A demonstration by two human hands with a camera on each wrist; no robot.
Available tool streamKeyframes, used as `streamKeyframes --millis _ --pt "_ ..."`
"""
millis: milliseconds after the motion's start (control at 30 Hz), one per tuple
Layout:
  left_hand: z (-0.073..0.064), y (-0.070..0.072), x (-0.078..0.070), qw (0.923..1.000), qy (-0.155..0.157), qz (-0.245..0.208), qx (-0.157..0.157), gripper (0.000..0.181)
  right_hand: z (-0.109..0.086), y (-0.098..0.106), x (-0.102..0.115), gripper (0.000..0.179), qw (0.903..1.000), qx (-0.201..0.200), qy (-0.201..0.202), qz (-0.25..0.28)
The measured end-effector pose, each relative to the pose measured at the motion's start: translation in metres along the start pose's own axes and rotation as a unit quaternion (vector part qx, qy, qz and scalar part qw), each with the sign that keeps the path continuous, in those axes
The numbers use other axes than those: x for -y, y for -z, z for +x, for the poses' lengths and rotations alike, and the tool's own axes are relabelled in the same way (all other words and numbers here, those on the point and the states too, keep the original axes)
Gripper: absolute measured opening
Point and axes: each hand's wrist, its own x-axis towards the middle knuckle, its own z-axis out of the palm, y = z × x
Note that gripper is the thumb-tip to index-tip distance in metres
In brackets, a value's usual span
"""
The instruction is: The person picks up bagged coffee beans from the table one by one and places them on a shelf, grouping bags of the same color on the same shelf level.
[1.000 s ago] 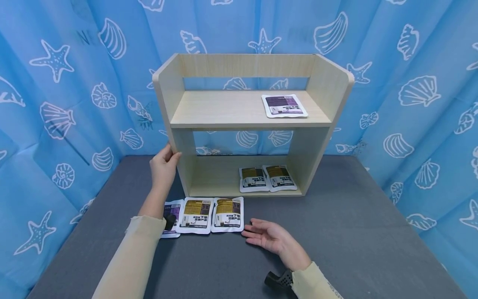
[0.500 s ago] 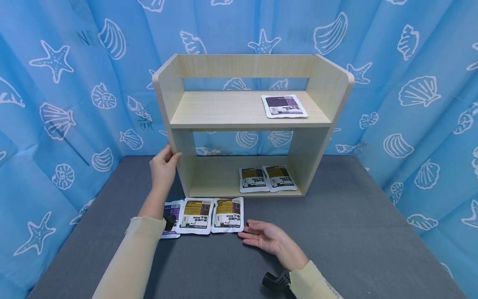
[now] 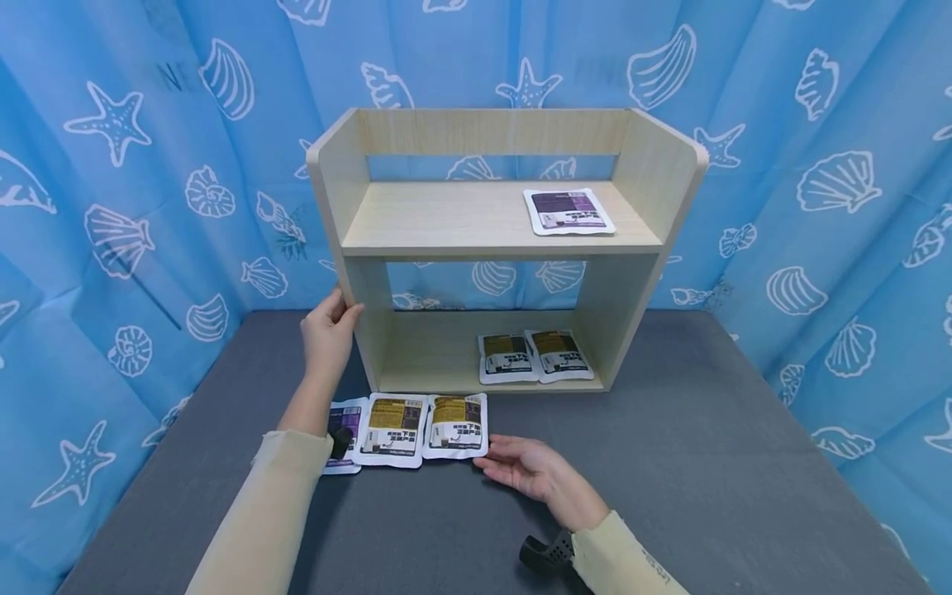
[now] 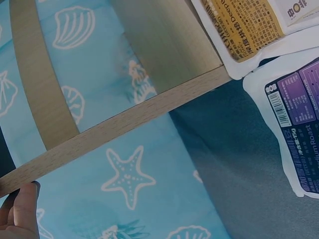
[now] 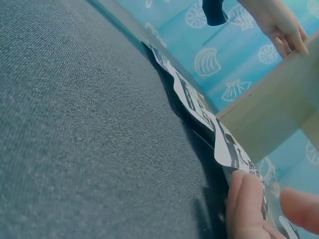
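Observation:
In the head view my left hand (image 3: 329,335) grips the left side panel of a pale wooden two-tier shelf (image 3: 502,251) between thumb and fingers. My right hand (image 3: 530,471) lies low over the table, its fingers at the right edge of a flat white pouch with a yellow label (image 3: 456,426). From the right wrist view, the fingertips (image 5: 246,191) touch that pouch's edge while the thumb stands apart. To its left lie another yellow-label pouch (image 3: 391,430) and a purple-label pouch (image 3: 350,413), partly hidden by my left wrist.
One purple-label pouch (image 3: 569,211) lies on the upper shelf board, at the right. Two yellow-label pouches, a left one (image 3: 507,359) and a right one (image 3: 559,355), lie on the lower board. Blue shell-print curtain (image 3: 178,165) surrounds the grey table (image 3: 706,463).
My right hand has shifted slightly left, up to the nearest pouch, and that pouch's near edge has risen a little. The left hand stays on the shelf panel.

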Motion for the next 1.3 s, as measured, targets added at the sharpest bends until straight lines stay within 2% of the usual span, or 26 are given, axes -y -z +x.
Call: streamKeyframes --millis 433,833,1300 --pt "0.0 -0.002 0.0 0.9998 -0.016 0.008 -0.002 0.036 0.007 -0.004 -0.001 0.041 0.9998 0.002 0.012 -0.018" --pt "0.002 -0.003 0.001 0.9997 -0.023 0.009 -0.006 0.031 0.009 -0.008 -0.002 0.045 0.9996 -0.008 0.009 -0.024" --pt "0.001 -0.001 0.003 0.9998 -0.016 0.006 -0.006 0.034 0.012 -0.012 -0.002 0.047 0.9998 -0.017 -0.001 -0.014"
